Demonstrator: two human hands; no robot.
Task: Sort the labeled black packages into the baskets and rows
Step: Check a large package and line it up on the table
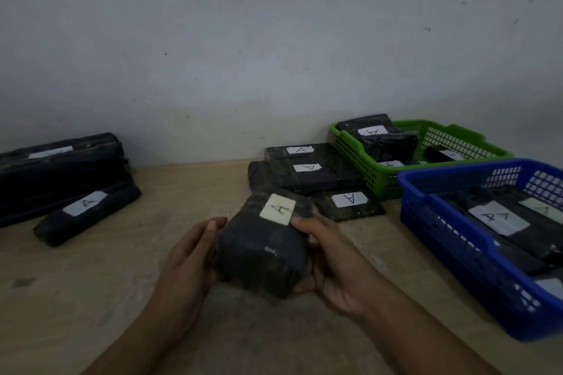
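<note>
I hold a black wrapped package (262, 248) with a pale label marked A above the middle of the table. My left hand (190, 256) grips its left side and my right hand (327, 256) grips its right side, thumb near the label. Behind it a row of three labeled black packages (307, 173) lies on the table by the wall. A green basket (374, 173) at the back right holds several labeled packages. A blue basket (451, 256) at the right holds more. At the left lie a stack of black packages (61, 167) and one single package (88, 213).
The wooden table (91, 283) runs up to a pale wall (213, 55) at the back. The blue basket reaches the table's right front edge.
</note>
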